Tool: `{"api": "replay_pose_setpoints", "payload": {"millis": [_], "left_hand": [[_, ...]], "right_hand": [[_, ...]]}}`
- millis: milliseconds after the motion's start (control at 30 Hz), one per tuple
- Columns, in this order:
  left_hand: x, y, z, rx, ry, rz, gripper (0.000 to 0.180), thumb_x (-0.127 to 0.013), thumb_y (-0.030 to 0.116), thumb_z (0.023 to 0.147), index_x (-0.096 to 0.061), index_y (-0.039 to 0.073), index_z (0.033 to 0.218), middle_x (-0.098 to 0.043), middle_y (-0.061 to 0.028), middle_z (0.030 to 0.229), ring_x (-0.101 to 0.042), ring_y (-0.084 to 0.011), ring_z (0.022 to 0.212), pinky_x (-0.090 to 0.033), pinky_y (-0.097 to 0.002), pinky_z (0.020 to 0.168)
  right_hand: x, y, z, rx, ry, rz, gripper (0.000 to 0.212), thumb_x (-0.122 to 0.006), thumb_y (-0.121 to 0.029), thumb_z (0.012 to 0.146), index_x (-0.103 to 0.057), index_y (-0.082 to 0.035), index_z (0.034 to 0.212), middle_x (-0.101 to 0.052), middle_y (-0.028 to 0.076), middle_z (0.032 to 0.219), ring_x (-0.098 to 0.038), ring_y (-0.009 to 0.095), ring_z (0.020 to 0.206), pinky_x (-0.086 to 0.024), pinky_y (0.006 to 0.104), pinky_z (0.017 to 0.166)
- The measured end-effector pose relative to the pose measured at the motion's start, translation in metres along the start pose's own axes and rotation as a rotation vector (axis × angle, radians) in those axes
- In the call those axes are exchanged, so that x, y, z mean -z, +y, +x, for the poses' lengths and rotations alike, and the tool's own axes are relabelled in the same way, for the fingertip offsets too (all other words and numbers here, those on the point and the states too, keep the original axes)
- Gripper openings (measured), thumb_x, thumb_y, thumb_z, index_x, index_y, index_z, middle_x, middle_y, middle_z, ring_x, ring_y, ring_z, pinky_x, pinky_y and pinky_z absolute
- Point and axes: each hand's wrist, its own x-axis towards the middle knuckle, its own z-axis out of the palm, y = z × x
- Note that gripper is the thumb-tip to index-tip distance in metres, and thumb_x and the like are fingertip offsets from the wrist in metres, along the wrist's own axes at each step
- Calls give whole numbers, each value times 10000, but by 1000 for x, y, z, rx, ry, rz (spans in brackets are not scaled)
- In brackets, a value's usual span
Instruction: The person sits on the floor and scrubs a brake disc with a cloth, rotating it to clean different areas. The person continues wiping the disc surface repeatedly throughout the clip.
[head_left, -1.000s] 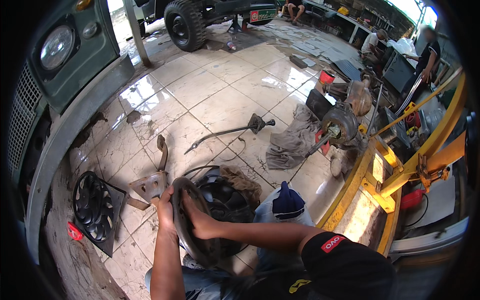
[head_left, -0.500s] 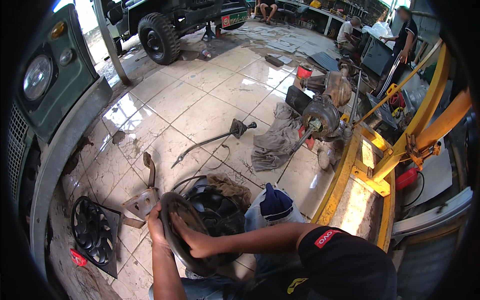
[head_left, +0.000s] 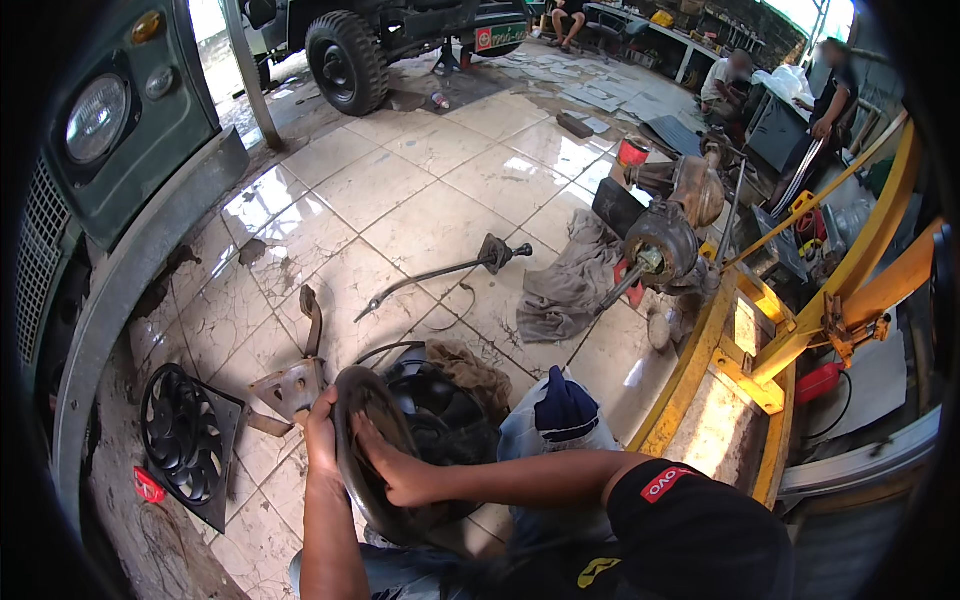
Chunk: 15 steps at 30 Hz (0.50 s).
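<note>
A round, dark disc (head_left: 375,400) with a thick rim and a brownish recessed face stands tilted on edge in front of me; its exact kind I cannot make out. My left hand (head_left: 321,432) is closed around its left rim. Against its inner face lies my right hand (head_left: 398,472), fingers stretched out and touching the surface. Just behind the disc is a black fan (head_left: 440,400) on the floor, partly hidden by it. A brown rag (head_left: 470,372) sits beside the fan. Close to my left hand is a metal pedal bracket (head_left: 287,388).
Another black fan (head_left: 186,435) lies at left, near a red object (head_left: 149,485). A lever rod (head_left: 440,272) rests on the tiles. Farther right are a grey cloth (head_left: 570,285), an axle assembly (head_left: 668,240) and a yellow steel frame (head_left: 690,385). Vehicles and several people are around.
The view has shifted slightly, so the surroundings appear farther right. Both hands keep nearly the same places on the disc.
</note>
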Motion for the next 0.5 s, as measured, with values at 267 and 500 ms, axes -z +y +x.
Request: {"api": "replay_pose_setpoints", "payload": {"millis": [267,500], "left_hand": [[1,-1,1,-53,83,-14,373,-456,345,928,-628,20,990,-658,-138,817,-639,-255,715,-552,-372,702],[-5,-11,5,-156,130,-46,320,-533,305,923,-632,4,965,-649,-121,803,-631,-215,716,-538,-331,699]], "right_hand": [[-8,-9,-1,2,43,44,1093,-669,-110,746,121,76,1478,35,341,1541,80,439,1458,0,471,1191],[4,21,16,-73,87,69,1076,-669,-96,756,112,78,1476,29,336,1542,56,433,1461,-20,454,1197]]}}
